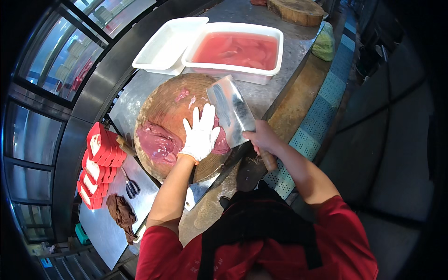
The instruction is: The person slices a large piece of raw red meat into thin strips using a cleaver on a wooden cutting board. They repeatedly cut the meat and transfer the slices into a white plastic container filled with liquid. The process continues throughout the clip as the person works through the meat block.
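Observation:
A round wooden chopping block [164, 99] stands before me, its top stained red. My left hand [199, 136], in a white glove, lies flat with fingers spread over a piece of raw red meat [221, 142], part of which shows to its right. My right hand [263, 134] is bare and grips the wooden handle of a cleaver [232, 110]. The broad blade slants beside the gloved hand, covering part of the block's right side; whether it touches the meat is hidden. A larger piece of raw meat [159, 141] rests at the block's left, and small meat scraps [182, 93] lie farther back.
Behind the block are a white tub [232, 69] of reddish liquid with pale pieces and another white tub [168, 40]. To the left stand stacked red containers [105, 150], with scissors [132, 189] and a brown cloth [121, 211]. Another wooden block [297, 13] sits far back.

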Tool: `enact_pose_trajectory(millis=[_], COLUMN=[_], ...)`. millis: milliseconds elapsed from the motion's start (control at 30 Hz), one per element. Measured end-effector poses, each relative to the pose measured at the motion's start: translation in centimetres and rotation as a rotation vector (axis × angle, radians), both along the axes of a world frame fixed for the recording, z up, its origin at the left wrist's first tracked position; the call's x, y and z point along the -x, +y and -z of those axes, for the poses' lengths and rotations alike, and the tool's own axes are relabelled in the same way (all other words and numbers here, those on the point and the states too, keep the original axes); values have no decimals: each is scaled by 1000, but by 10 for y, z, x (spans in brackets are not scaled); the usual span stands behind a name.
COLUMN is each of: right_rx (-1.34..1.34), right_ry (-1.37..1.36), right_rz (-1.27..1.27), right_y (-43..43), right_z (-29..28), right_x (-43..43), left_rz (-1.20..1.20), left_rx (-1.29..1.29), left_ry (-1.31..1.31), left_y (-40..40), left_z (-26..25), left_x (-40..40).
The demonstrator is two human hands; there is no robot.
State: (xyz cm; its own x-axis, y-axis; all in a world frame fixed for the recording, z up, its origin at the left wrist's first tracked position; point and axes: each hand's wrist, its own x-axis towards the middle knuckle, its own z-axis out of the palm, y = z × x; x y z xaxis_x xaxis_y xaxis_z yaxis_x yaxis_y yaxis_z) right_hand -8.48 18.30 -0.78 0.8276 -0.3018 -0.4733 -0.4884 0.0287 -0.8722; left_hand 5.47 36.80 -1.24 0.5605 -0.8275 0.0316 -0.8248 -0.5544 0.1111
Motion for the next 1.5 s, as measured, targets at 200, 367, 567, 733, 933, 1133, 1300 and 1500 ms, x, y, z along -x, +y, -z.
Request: enact_pose_trajectory(millis=[200, 367, 567, 733, 933, 1133, 1300, 1500], right_rx=[-7, -29, -5, 100, -13, 3, 69, 110], right_ry=[-3, -29, -24, 26, 22, 17, -33, 96], right_rz=[-1, 13, 6, -20, -73, -80, -155, -114], right_y=[8, 29, 8, 1, 8, 13, -8, -4], right_z=[11, 7, 0, -15, -5, 3, -1, -5], right_x=[11, 73, 28, -15, 22, 74, -5, -15], left_rz=[-33, -48, 5, -38, -44, 23, -43, -46], left_rx=[-18, 9, 43, 109, 87, 31, 39, 41], left_ry=[9, 20, -40, -14, -9, 30, -23, -29], left_y=[0, 3, 10, 3, 5, 16, 9, 11], left_z=[0, -3, 2, 2, 6, -7, -7, 1], left_x=[3, 17, 26, 11, 9, 32, 11, 6])
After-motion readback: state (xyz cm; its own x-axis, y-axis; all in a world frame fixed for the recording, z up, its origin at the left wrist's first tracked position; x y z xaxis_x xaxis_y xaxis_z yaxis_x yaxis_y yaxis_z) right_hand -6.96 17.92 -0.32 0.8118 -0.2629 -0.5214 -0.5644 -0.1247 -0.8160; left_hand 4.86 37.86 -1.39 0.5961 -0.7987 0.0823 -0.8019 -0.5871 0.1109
